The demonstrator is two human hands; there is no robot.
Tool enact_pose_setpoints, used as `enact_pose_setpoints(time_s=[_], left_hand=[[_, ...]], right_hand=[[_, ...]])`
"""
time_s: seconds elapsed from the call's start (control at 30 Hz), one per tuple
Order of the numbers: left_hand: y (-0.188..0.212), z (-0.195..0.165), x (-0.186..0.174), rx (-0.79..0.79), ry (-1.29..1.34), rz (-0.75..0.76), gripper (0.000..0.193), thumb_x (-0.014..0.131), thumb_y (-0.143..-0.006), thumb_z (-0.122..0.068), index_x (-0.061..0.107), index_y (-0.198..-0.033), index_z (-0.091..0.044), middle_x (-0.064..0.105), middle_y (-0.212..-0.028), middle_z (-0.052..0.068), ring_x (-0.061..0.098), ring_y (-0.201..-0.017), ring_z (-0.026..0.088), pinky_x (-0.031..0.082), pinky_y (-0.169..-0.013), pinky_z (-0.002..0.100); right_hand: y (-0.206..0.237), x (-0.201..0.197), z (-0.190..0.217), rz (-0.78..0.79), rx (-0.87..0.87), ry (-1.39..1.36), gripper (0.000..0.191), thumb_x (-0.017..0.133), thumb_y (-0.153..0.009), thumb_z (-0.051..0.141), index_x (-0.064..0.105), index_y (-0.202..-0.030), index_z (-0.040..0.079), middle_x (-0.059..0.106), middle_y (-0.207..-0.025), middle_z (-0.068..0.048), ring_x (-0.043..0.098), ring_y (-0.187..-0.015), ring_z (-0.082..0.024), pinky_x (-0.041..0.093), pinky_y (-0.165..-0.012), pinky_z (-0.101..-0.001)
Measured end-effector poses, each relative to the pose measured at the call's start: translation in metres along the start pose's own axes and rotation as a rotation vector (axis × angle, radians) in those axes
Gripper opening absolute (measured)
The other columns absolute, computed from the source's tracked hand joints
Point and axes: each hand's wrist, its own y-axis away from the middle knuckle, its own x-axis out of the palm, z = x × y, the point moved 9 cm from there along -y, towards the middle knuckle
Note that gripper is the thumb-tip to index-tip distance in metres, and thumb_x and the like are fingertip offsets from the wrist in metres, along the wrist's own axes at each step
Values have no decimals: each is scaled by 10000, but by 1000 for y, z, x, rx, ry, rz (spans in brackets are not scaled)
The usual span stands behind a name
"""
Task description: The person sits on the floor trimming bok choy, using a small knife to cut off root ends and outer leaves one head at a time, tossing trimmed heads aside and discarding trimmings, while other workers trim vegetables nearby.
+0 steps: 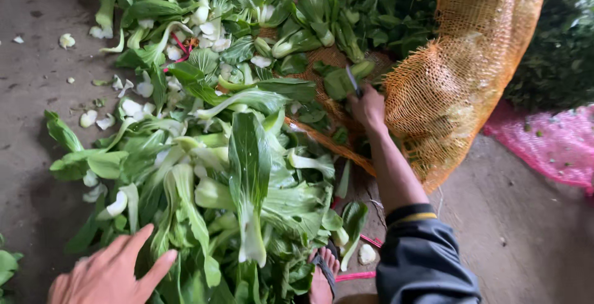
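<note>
A heap of green bok choy (235, 155) with white stalks lies spread on the grey concrete floor (37, 38). My left hand (111, 270) hovers open at the bottom left, fingers spread, just at the near edge of the leaves. My right hand (368, 107) reaches forward, closed around a small knife (352, 81) whose blade points up toward a bok choy head (340, 81) lying on the orange mesh sack (470, 62). A dark sleeve with a yellow band (421, 254) covers my right forearm.
Cut white stalk pieces (90, 118) are scattered on the floor at left. A pink mesh sack (550, 143) lies at right, with dark greens (557, 44) behind it. My foot in a sandal (323, 273) shows at the bottom, beside pink straps (356, 276).
</note>
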Motion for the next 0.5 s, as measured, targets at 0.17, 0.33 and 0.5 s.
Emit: enact_pose_setpoints(time_s=[0.17,0.33,0.5], left_hand=[[15,-4,-34,309,289,-851,698,759,-721,-501,687,-1304,-124,687,-1285,84,689,-1179,277,558,-1050,447],[7,1,-27,372,376,-937,612,795,-708,-402,731,-1205,-51,664,-1309,141,670,-1189,303,554,-1016,450],[7,-5,-50,427,656,-765,601,742,-775,-385,682,-1281,-65,676,-1310,102,655,-1259,276,505,-1073,435]], right_hand=[[-34,13,-17,-134,317,-121,762,805,-833,456,520,-1378,8,672,-1200,-273,654,-1099,-416,495,-963,-489],[-49,56,-27,-20,481,-541,761,824,-805,407,534,-1389,14,673,-1289,-223,672,-1159,-366,523,-1028,-456],[-40,85,-27,259,603,-1070,563,742,-962,439,619,-1311,15,676,-1159,-102,629,-1030,-258,460,-913,-432]])
